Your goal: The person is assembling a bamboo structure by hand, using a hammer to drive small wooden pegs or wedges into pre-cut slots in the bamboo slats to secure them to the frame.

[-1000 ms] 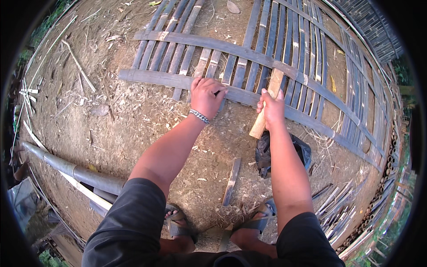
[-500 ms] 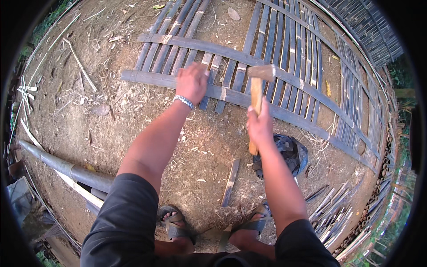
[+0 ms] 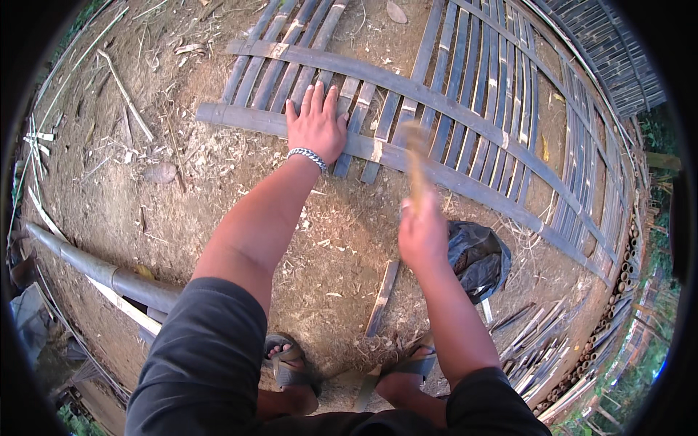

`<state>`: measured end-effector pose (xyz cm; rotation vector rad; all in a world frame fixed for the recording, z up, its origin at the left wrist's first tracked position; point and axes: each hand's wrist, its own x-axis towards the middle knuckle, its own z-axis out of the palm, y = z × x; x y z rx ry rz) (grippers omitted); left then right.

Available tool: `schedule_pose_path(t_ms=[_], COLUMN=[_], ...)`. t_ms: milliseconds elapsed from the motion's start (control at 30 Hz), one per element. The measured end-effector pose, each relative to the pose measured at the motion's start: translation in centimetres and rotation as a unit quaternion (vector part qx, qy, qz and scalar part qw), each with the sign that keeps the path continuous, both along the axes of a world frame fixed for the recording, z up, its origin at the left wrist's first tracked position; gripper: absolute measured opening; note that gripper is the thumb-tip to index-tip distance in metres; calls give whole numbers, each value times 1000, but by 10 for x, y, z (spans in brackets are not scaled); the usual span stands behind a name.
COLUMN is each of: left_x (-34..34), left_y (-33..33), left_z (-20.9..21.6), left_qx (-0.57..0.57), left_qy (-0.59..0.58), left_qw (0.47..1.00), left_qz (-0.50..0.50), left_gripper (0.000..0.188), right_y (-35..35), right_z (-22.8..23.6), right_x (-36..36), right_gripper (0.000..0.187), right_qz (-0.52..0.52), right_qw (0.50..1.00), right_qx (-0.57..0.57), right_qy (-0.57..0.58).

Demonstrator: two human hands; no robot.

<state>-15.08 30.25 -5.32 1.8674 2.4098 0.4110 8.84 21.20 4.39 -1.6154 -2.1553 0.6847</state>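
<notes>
A lattice of bamboo slats lies on the ground ahead of me, crossed by split-bamboo rails. My left hand rests on the near rail, fingers spread toward the slats, a braided bracelet on its wrist. To its right, my right hand is closed round the wooden handle of a hammer. The hammer is smeared by motion, its head above the near rail. Whether the head touches the bamboo I cannot tell. The ends of two slats stick out below the rail, just right of my left hand.
A black plastic bag sits beside my right forearm. One loose bamboo strip lies between my sandalled feet. A thick bamboo pole lies at the left, a pile of thin strips at the right. Dry shavings and leaves litter the dirt.
My left hand, blurred before, now lies spread on the rail. My right hand has shifted slightly down and left, and the hammer head has dropped a little and blurred.
</notes>
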Motion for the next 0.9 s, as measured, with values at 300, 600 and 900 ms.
schedule_pose_path(t_ms=[300,600,900], left_x=[-6,-7,-9], left_y=[-3,-4,-5], left_z=[-1,-4,-3], left_qx=[21,31,23], left_qy=[7,2,7], left_qw=[1000,1000,1000], left_qz=[-3,-1,0], left_gripper=[64,66,67], right_y=[-6,-9,3], right_z=[25,2,25], right_x=[-10,-8,-13], right_gripper=[58,60,60], right_qz=[-61,-81,-34], right_qw=[992,985,985], right_qx=[-63,-1,109], right_qy=[93,152,129])
